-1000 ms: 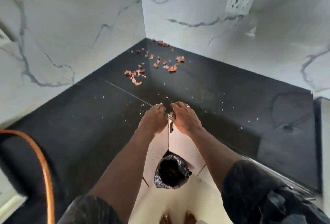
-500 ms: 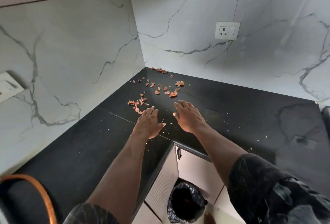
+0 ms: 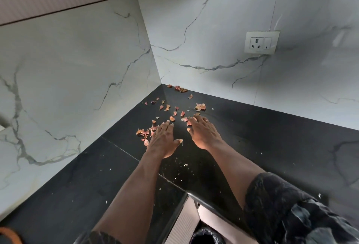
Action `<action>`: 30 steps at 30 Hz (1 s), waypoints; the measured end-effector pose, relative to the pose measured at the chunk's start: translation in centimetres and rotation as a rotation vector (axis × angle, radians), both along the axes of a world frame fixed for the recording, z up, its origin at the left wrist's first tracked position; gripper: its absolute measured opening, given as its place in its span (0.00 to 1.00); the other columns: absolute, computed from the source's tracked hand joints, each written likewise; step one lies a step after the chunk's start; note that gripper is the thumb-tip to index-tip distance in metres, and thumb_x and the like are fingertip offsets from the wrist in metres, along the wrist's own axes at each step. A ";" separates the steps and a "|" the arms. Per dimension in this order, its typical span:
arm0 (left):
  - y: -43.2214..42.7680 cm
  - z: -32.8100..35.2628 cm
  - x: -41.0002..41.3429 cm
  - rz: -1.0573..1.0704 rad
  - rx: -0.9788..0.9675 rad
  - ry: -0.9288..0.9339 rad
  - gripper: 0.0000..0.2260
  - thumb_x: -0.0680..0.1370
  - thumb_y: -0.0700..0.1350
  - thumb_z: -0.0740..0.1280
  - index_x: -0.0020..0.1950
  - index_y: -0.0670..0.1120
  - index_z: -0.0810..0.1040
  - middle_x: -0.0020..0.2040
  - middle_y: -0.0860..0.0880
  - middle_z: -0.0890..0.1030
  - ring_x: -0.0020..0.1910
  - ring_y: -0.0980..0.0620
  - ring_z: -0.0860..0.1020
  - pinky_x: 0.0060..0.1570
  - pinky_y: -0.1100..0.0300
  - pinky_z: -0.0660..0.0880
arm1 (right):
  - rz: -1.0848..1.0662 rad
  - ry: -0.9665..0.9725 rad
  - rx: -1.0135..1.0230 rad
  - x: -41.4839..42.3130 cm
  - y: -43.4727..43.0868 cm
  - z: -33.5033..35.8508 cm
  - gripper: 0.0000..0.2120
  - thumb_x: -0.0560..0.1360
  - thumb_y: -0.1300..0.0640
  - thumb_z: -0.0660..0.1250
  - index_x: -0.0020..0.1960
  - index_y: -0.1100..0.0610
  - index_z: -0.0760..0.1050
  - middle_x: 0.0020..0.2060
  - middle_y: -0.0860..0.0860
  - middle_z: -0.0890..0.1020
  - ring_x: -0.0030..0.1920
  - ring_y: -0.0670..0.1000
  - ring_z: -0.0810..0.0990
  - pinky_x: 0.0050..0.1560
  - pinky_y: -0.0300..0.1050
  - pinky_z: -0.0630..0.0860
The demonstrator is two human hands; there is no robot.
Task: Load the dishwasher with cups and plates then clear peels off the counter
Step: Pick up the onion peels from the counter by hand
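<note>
Two bare hands are stretching out over the black counter (image 3: 272, 136), both palm-down with fingers straight and slightly spread, gripping nothing. Left hand (image 3: 164, 140) is lying with its fingertips at the near-left cluster of peels (image 3: 200, 106); right hand (image 3: 205, 134) is lying just beside it, fingertips touching the scraps in the middle of the scatter. Whether the palms are pressing the stone, cannot tell. One ring (image 3: 207, 121) is showing on a right finger. Peels are numbering roughly two dozen or more: small, thin, reddish-orange flakes, several overlapping, so an exact count is not possible. They are sitting in the back corner of the counter, where the two marble walls (image 3: 77, 64) are meeting. The scatter's long axis is running from that corner out toward the person and a little leftward; single flakes are pointing every way. White crumbs are dotting the stone nearer the edge. One socket (image 3: 261, 42) is sitting on the right-hand wall. One black bin bag (image 3: 206, 236) is showing below the counter edge, beside one dark patterned sleeve (image 3: 291, 214).
</note>
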State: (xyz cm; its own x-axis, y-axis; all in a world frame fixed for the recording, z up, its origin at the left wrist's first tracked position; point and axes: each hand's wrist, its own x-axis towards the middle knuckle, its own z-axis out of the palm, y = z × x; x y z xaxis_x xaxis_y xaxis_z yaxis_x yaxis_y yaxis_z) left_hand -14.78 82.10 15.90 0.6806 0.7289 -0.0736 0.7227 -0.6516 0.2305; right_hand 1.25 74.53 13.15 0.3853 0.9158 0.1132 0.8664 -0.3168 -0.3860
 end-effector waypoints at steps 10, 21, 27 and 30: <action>4.1 -1.5 5.3 0.030 -0.053 0.083 0.35 0.81 0.57 0.63 0.81 0.47 0.52 0.82 0.48 0.50 0.81 0.49 0.48 0.78 0.50 0.48 | -0.007 0.054 -0.010 6.5 4.5 -1.6 0.26 0.84 0.54 0.60 0.80 0.54 0.59 0.78 0.56 0.64 0.77 0.59 0.64 0.74 0.57 0.67; 9.5 -4.7 5.5 0.035 -0.155 0.154 0.35 0.81 0.56 0.63 0.82 0.46 0.51 0.82 0.47 0.50 0.81 0.48 0.48 0.78 0.52 0.46 | -0.061 0.093 -0.236 8.3 8.4 -6.0 0.26 0.81 0.60 0.64 0.78 0.55 0.64 0.76 0.56 0.65 0.74 0.61 0.67 0.72 0.57 0.68; 11.2 -6.9 4.6 0.075 -0.300 0.078 0.32 0.81 0.55 0.64 0.81 0.46 0.56 0.81 0.46 0.53 0.80 0.46 0.51 0.78 0.49 0.50 | -0.068 0.071 -0.211 7.1 10.5 -8.6 0.23 0.79 0.62 0.66 0.73 0.55 0.70 0.72 0.57 0.69 0.70 0.61 0.72 0.66 0.57 0.74; 11.9 -8.3 4.3 0.128 -0.381 -0.027 0.31 0.81 0.53 0.65 0.80 0.45 0.59 0.81 0.45 0.56 0.80 0.46 0.54 0.78 0.47 0.54 | 0.009 -0.021 -0.226 6.0 11.8 -9.3 0.23 0.79 0.64 0.66 0.73 0.54 0.71 0.73 0.56 0.69 0.69 0.60 0.72 0.63 0.57 0.75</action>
State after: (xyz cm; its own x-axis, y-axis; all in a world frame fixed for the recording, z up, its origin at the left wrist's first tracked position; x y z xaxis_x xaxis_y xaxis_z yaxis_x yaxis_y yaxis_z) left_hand -10.51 93.99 7.57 0.5916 0.7319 -0.3381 0.7828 -0.4210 0.4583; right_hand 7.20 86.30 3.90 0.3769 0.9221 -0.0876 0.8765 -0.3856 -0.2882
